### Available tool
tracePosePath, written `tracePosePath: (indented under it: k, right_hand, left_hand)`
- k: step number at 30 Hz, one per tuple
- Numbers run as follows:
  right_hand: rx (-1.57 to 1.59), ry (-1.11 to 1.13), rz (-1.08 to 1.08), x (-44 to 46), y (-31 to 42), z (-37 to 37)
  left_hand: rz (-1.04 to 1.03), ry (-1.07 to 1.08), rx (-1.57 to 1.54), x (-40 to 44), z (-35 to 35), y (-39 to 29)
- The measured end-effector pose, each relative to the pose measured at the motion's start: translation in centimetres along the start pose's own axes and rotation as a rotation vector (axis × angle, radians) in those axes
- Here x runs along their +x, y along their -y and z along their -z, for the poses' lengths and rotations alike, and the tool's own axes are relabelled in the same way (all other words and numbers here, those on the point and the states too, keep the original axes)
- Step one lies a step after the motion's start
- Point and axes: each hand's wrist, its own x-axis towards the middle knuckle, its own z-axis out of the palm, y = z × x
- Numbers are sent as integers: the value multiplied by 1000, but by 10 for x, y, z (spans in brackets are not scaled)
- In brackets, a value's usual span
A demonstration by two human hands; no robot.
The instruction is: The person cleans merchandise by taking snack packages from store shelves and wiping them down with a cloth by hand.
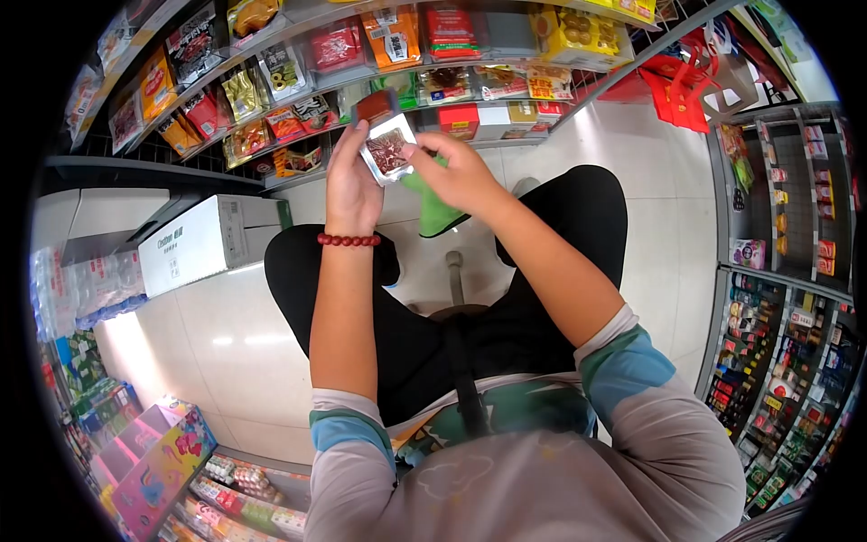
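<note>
My left hand [352, 185], with a red bead bracelet [349, 240] at its wrist, is closed around a small snack packet [387, 150]. The packet is silver-edged, with a clear window showing reddish-brown food. Another reddish-brown packet [374, 106] shows just behind it, by the left fingertips. My right hand [459, 176] is closed, its fingertips touching the snack packet's right edge. A green cloth [438, 210] hangs beneath the right hand and seems gripped in it; the fingers hide part of it.
Shelves of bagged snacks [393, 36] rise in front of me. A white carton [194, 246] stands on the floor at left, near wrapped bottles [104, 280]. Red bags [677, 90] hang at upper right. Racks of small goods [786, 361] line the right side. A pink display box [158, 470] is at lower left.
</note>
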Motion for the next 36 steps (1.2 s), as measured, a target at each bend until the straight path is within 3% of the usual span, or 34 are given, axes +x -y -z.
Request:
tracePosePath:
  k: [2, 5, 8, 10, 12, 14, 16, 20, 24, 25, 26, 27, 28, 29, 31, 36]
  right_hand:
    - [114, 61, -78, -1, 7, 9]
    - [249, 167, -178, -1, 13, 15]
    - [263, 125, -328, 2, 15, 19]
    - [354, -76, -502, 4, 21, 27]
    - [400, -128, -450, 8, 19, 31]
    - [635, -267, -250, 10, 21, 29]
    - [629, -278, -205, 14, 13, 26]
    - [536, -379, -133, 19, 3, 40]
    - [524, -456, -92, 24, 12, 52]
    - [573, -305, -121, 20, 14, 45]
    - [572, -305, -123, 18, 7, 31]
    - [462, -189, -17, 15, -9, 12]
    - [351, -74, 85, 11, -11, -2]
    - [351, -75, 79, 7, -14, -7]
    - [-131, -148, 312, -1, 1, -14]
    - [-134, 14, 331, -18, 22, -24]
  left_hand:
    - [117, 35, -15, -1, -3, -3]
    - [88, 37, -19, -1, -16, -2]
    - [27, 49, 13, 1, -15, -1]
    - [-70, 8, -10, 0, -17, -2]
    - [-99, 20, 77, 0, -16, 3]
    - [-126, 78, 243, 6, -12, 11]
    - [-113, 44, 318, 4, -14, 13]
    - [-280, -28, 305, 11, -8, 7]
    - [-263, -69, 268, 6, -9, -5]
    - [-167, -30, 238, 3, -14, -1]
    - [-71, 10, 209, 1, -20, 4]
    - [-27, 101, 175, 4, -17, 16]
    - [-121, 102, 365, 4, -22, 24]
    - [-151, 65, 407, 3, -23, 28]
    - [-151, 7, 361, -1, -25, 27]
    - [-32, -67, 87, -3, -24, 9]
